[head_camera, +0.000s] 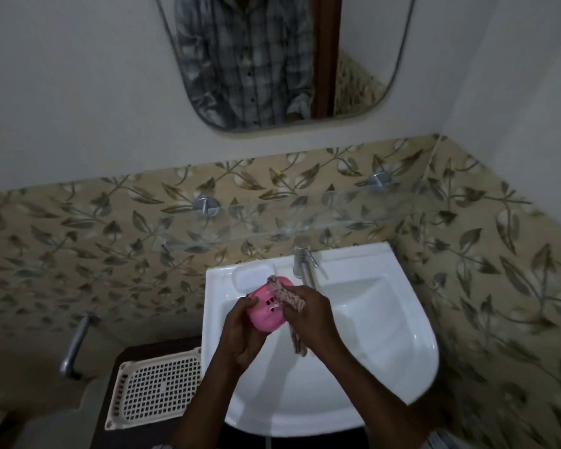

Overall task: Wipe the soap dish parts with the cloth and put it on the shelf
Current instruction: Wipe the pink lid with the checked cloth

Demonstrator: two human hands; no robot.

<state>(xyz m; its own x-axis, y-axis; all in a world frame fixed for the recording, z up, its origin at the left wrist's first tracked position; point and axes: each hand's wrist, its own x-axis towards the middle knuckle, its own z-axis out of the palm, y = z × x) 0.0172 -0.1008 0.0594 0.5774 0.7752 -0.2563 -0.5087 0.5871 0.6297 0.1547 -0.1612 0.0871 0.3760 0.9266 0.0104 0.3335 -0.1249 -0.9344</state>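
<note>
While the left hand (244, 333) cups a pink soap dish part (266, 315) over the white sink (386, 345), the right hand (308, 319) clutches the patterned cloth (285, 294), pressing it on the part's slotted face. Wiping looks under way, not finished. Beyond the tap (302, 264), the glass shelf (337, 225) awaits the dish.

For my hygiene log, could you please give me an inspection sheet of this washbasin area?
Surface: white sink.
Job's things: pink soap dish part over the sink, patterned cloth against it; glass shelf above.
Clutter: cream perforated tray left of the sink.
Grippers: left hand holds the dish part; right hand grips the cloth.
Cables: nothing seen.
Surroundings: faucet, mirror, floral tiles, wall tap at left.
</note>
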